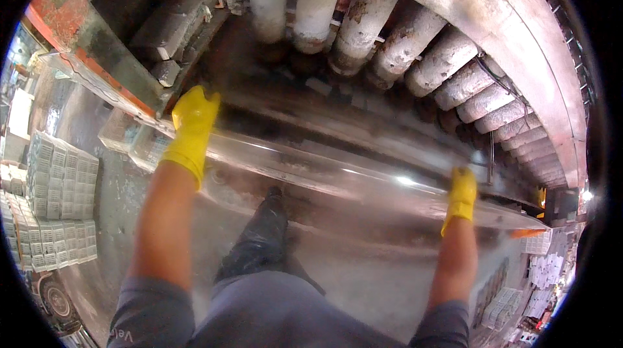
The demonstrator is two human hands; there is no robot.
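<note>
Both my hands wear yellow rubber gloves and are spread wide along a long, shiny panel (305, 167) that runs from left to right in front of me. My left hand (196, 114) curls over the panel's far edge near its left end. Toward the other end, my right hand (462, 187) is closed on the same edge, its fingers partly hidden and slightly blurred. Beyond the panel lies a dark recess with a long pale bar (337, 126) across it.
A row of thick, dirty grey cylinders (365, 23) fills the far side under a curved pale beam (500, 7). An orange-edged metal frame (107, 56) stands at left. Stacked white slotted crates (61, 179) and a wheel (57, 296) are lower left; more crates (501, 308) sit at right.
</note>
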